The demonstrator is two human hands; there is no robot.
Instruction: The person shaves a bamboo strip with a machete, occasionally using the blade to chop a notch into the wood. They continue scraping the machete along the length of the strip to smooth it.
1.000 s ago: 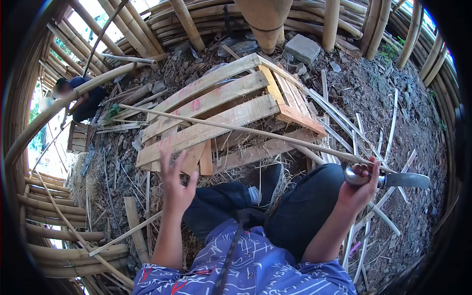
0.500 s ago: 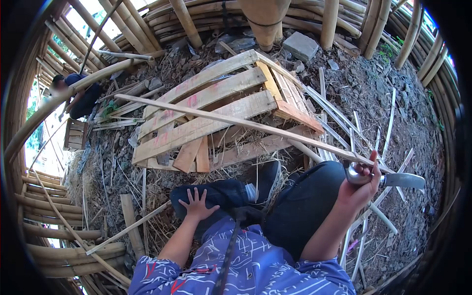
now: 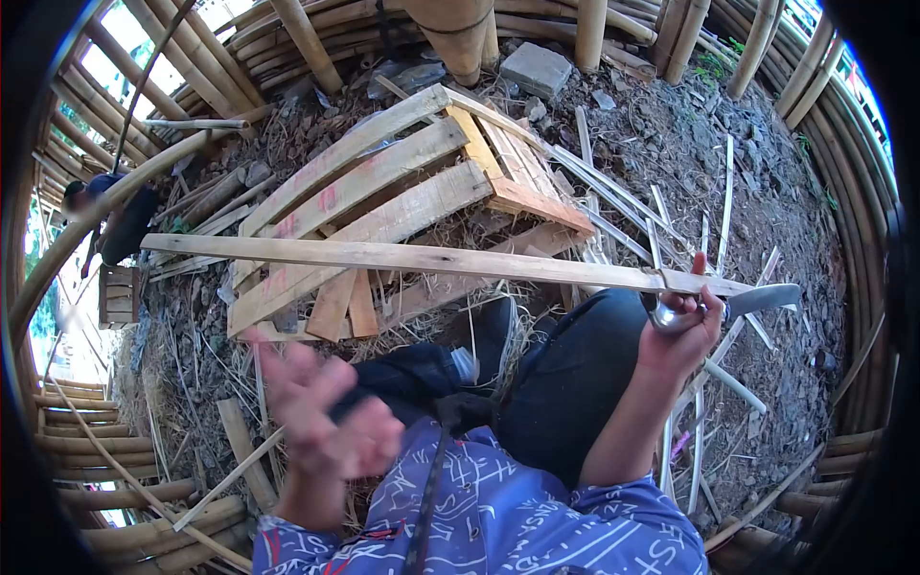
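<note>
My right hand (image 3: 678,335) is closed round the shiny metal handle of a broad-bladed knife (image 3: 762,300), its blade pointing right. The same fingers hold one end of a long, thin wooden strip (image 3: 412,257), which reaches left across the view above my knees. Raised in front of my left thigh, my left hand (image 3: 326,412) is empty and smeared by motion, with its fingers apart. Just beyond the strip, a slatted wooden crate (image 3: 383,201) lies on the ground, some loose boards beside it.
Split bamboo strips (image 3: 725,192) litter the soil on the right. A grey block (image 3: 535,70) lies near the bamboo posts at the back. Bamboo rails (image 3: 96,444) run along the left side. At far left a person (image 3: 129,216) sits near a small wooden crate (image 3: 119,295).
My left hand has lifted off my leg and moved left. The wooden strip has swung to lie more level, its far end lower. The whole view has shifted slightly.
</note>
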